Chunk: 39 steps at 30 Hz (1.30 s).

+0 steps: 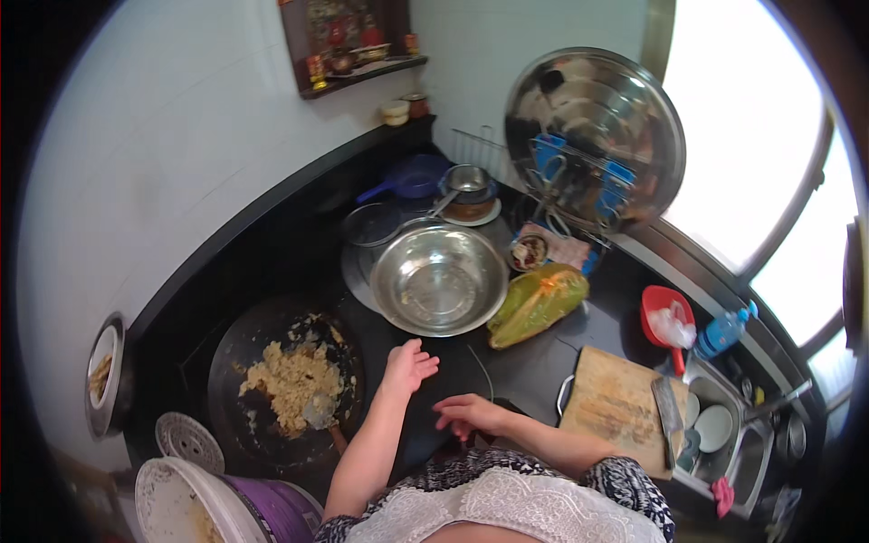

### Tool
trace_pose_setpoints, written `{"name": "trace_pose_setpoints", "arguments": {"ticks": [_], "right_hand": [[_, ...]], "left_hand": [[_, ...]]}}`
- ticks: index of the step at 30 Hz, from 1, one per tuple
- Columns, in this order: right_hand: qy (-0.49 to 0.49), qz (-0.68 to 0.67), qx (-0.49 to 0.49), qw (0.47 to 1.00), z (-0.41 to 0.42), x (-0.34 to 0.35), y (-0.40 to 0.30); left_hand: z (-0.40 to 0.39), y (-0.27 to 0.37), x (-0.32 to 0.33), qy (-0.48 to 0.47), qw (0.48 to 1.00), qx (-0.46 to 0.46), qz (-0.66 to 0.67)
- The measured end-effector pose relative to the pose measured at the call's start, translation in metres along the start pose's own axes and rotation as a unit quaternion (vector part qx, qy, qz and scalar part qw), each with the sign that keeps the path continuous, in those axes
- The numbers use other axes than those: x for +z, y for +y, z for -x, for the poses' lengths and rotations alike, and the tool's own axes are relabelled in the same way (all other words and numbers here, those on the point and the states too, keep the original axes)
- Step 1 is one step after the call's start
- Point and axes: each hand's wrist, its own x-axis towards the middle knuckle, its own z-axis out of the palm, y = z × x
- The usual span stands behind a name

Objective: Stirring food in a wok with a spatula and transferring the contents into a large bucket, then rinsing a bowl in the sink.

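Note:
My left hand (409, 367) is held palm partly up, fingers spread and nothing in it, just in front of a steel basin (441, 282). The basin looks bare inside. Closer to my body, my right hand (474, 414) hovers over the black counter with fingers apart, also holding nothing. To the left, a black wok (234, 434) holds a lumpy, pale cooked mass (292, 380). A spatula (318, 411) rests in it, its wooden handle toward me. A green plastic bag (536, 309) with an orange tie lies right of the basin.
A wooden cutting board (604, 407) carries a cleaver (667, 414) beside a sink (736, 468) with dishes. A white bucket (170, 495) stands at lower left. Behind the basin are a small saucepan (468, 178) and a blue pan (417, 175). A large round metal lid (597, 102) leans by the window.

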Motion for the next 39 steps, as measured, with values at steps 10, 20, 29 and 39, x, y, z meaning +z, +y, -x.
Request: {"name": "trace_pose_setpoints", "arguments": {"ticks": [10, 20, 29, 39], "right_hand": [[0.259, -0.206, -0.095, 0.939, 0.169, -0.014, 0.092], [0.374, -0.241, -0.164, 0.881, 0.268, -0.017, 0.144], [0.617, -0.290, -0.302, 0.666, 0.416, -0.103, 0.212], [0.915, -0.106, -0.158, 0.356, 0.687, -0.295, 0.351]], "left_hand": [[-0.100, -0.003, 0.040, 0.055, 0.988, 0.104, 0.098], [0.069, -0.037, 0.067, 0.129, 0.963, 0.216, 0.095], [0.227, -0.127, 0.196, -0.054, 0.959, 0.247, -0.128], [0.252, -0.384, 0.418, -0.351, 0.917, -0.090, -0.165]]}}
